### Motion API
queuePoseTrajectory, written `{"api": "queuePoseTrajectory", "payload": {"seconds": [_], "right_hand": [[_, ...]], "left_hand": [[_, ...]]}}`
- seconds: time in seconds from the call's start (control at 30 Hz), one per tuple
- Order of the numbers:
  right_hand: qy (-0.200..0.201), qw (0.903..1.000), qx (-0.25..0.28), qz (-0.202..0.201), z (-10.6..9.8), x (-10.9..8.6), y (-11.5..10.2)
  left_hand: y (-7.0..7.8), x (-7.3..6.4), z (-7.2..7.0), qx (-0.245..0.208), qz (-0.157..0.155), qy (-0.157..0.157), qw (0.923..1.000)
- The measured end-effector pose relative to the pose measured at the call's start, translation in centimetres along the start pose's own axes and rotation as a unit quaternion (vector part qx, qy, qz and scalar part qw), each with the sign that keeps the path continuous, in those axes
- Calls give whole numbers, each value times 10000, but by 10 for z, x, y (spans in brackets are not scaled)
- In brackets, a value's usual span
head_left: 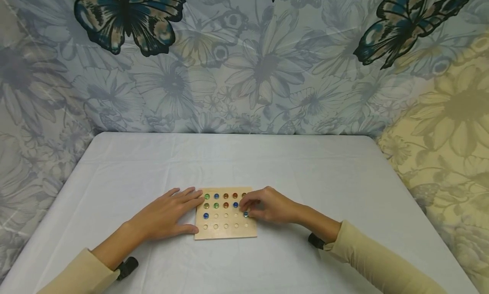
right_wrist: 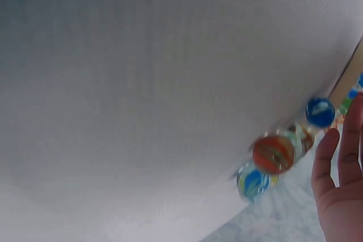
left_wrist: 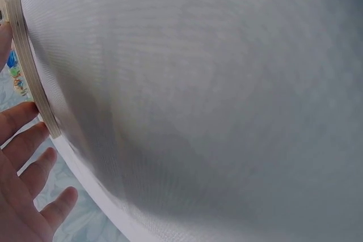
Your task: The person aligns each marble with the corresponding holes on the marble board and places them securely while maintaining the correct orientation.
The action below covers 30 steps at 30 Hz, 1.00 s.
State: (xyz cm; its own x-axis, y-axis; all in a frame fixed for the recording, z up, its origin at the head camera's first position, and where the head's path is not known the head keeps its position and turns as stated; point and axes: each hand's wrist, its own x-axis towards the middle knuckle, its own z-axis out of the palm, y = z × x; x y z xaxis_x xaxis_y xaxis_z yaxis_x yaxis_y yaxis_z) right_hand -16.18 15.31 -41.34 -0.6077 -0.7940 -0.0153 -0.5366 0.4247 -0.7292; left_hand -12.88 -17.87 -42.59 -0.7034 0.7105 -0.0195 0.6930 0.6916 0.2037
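Note:
A light wooden board [head_left: 226, 233] with rows of round holes lies on the white table. Glass marbles in green, blue, amber and red fill the two back rows, and a blue marble [head_left: 206, 216] sits at the left of the third row. My left hand [head_left: 168, 215] rests along the board's left side, fingers spread, fingertips and thumb at its edge. Over the right side, my right hand [head_left: 269, 207] has its fingers curled, pinching a dark bluish marble [head_left: 245, 214] above the third row's right end. That hand partly covers the marbles at the back right.
Several loose marbles lie on the cloth beside my right hand in the right wrist view, among them a blue marble [right_wrist: 320, 112] and a red-orange marble [right_wrist: 273, 153]. Behind the white table [head_left: 229, 158] hangs a flowered curtain [head_left: 244, 81] with butterflies.

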Motion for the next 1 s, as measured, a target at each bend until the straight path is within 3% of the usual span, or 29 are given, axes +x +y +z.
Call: {"api": "queuePoseTrajectory", "payload": {"seconds": [0.23,0.43,0.6,1.0], "right_hand": [[351,9993,-60,111,-19,-5,1],[666,9973,-238,180,-39,-15,14],[797,9949,-409,474,-50,-25,27],[313,9955,-242,857,-54,-39,44]], "left_hand": [[0,0,-1,-16,-14,6,10000],[0,0,-1,-60,14,1,10000],[0,-1,0,-72,24,9,10000],[2,-1,-2,-57,5,1,10000]]}}
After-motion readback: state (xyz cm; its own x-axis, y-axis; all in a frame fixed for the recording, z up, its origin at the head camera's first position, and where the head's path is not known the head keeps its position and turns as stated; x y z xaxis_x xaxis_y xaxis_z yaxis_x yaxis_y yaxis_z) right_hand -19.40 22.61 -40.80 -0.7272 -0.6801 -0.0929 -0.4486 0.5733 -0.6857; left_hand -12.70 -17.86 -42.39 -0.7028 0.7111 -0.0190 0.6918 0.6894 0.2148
